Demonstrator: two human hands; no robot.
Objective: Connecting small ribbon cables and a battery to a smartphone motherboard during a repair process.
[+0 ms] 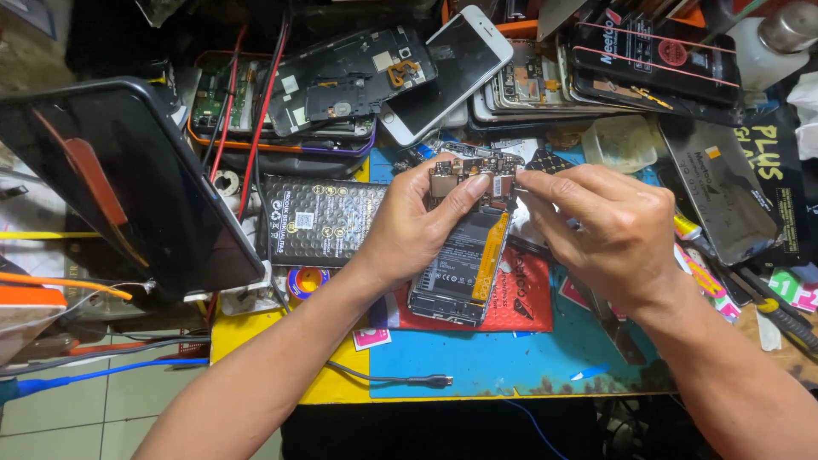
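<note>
An opened phone (pixel 456 273) with its back off shows a battery, an orange flex strip and a circuit board at its top end. My left hand (pixel 417 226) grips the phone's upper left side, thumb laid across the board. On the right, my right hand (pixel 609 226) pinches at the top right corner of the board with thumb and forefinger; whether a small tool or part sits between them is hidden. The phone is raised a little above a blue work mat (pixel 511 358).
A black tablet (pixel 128 179) leans at the left. A black battery pack (pixel 319 220) lies left of the phone. Several dismantled phones and boards (pixel 358 77) pile at the back. Screen panels (pixel 724 196), tools (pixel 775 311) and cables crowd the right and front.
</note>
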